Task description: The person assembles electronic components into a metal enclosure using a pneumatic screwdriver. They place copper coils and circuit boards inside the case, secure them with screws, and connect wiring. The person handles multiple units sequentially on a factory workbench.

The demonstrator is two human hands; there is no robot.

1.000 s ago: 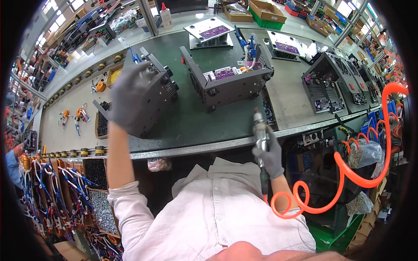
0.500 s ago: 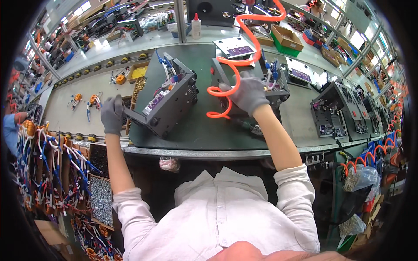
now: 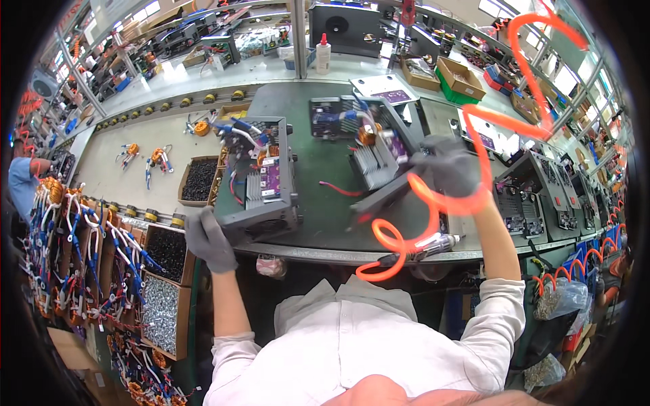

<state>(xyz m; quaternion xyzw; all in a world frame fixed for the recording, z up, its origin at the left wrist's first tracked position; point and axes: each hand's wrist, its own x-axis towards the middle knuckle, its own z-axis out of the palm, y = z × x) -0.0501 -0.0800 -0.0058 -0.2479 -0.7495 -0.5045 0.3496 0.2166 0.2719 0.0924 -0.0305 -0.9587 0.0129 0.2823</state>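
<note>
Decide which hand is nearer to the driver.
Right: the right hand is a little beyond the driver; the left hand is well to its left, by the left casing.

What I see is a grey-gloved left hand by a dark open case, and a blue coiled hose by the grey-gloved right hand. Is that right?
Not quite: the coiled hose by the grey-gloved right hand is orange-red, not blue, as the head view shows. The grey-gloved left hand is indeed by a dark open case.

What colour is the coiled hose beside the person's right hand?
The coiled hose is bright orange-red, seen best in the head view.
</note>
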